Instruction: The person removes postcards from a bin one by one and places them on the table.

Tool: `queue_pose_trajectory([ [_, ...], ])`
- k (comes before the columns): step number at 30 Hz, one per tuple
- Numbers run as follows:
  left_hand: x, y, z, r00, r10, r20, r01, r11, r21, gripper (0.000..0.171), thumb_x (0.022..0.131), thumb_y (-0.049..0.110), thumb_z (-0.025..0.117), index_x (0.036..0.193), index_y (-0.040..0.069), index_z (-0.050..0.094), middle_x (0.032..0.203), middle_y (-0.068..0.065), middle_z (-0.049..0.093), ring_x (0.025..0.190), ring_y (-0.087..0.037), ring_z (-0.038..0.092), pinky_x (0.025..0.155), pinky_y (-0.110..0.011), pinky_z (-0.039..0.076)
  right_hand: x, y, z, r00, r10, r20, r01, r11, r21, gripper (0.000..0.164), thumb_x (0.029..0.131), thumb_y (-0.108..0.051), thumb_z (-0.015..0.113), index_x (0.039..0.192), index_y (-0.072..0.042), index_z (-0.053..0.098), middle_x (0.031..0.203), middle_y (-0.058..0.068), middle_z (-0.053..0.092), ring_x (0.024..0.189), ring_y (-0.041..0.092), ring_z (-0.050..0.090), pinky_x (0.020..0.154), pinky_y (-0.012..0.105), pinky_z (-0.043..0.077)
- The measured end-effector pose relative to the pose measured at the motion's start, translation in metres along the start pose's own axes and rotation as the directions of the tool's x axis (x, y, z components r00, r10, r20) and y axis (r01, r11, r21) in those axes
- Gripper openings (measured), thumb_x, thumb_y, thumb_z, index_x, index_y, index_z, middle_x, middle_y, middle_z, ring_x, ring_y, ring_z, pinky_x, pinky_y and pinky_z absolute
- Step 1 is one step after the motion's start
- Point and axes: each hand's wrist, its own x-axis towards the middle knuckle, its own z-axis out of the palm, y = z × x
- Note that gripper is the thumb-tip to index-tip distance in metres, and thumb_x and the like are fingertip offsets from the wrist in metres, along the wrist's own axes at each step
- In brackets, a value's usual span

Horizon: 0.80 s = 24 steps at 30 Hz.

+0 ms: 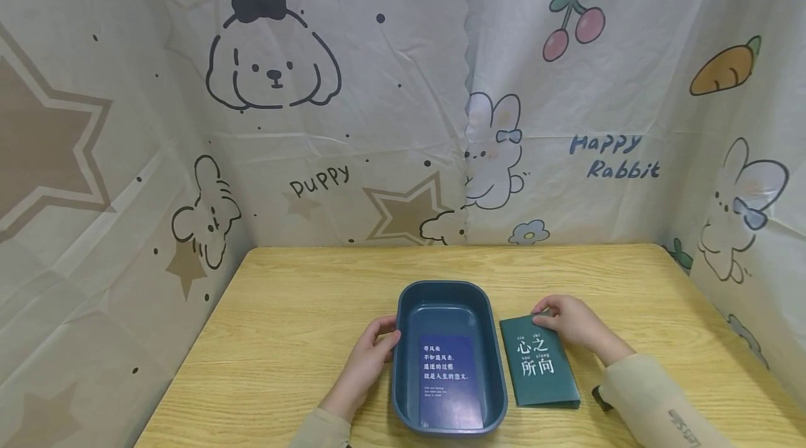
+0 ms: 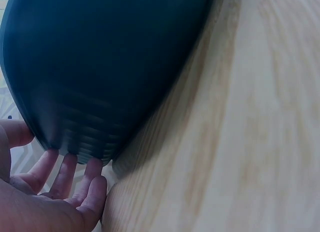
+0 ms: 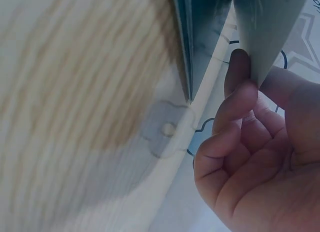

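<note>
A dark teal rectangular tub (image 1: 403, 392) stands on the wooden table, with a purple-blue card or booklet (image 1: 450, 399) printed in white characters lying inside it. My left hand (image 1: 371, 353) touches the tub's left side; the left wrist view shows its fingertips (image 2: 92, 164) against the outer wall and the thumb near the rim. To the tub's right lies a green booklet (image 1: 544, 385) with white characters on its front. My right hand (image 1: 567, 318) pinches the cover's top right edge between thumb and fingers. In the right wrist view that cover (image 3: 267, 32) stands apart from the part beneath.
The wooden table (image 1: 296, 336) has a pale printed cloth (image 1: 378, 126) hanging behind it and on both sides. A small dark object (image 1: 601, 399) shows beside the right sleeve.
</note>
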Motion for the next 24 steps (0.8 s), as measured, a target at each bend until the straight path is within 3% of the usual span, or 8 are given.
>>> queue_pose_trajectory([
  [16,-0.0013,0.0008,0.0004,1.000,0.000,0.016,0.000,1.000,-0.002,0.041,0.096,0.027,0.053,0.132,0.006,0.051,0.136,-0.019,0.049,0.112,-0.027,0.053,0.092,-0.044,0.050,-0.0019,-0.0068,0.0045,0.996,-0.057,-0.067,0.046,0.987,-0.155,0.010,0.081,-0.018,0.073,0.084,-0.008,0.069,0.077,0.005,0.055,0.068,0.017,0.047,0.060,0.034,0.043],
  [24,-0.0006,0.0004,0.0006,1.000,0.001,0.013,-0.001,1.000,-0.003,0.041,0.096,0.027,0.053,0.131,0.007,0.051,0.135,-0.018,0.049,0.110,-0.025,0.054,0.090,-0.042,0.050,-0.0020,-0.0084,0.0059,0.997,-0.034,-0.069,0.019,0.978,-0.208,0.014,0.081,-0.020,0.073,0.087,-0.009,0.067,0.077,0.004,0.055,0.068,0.019,0.047,0.061,0.036,0.043],
])
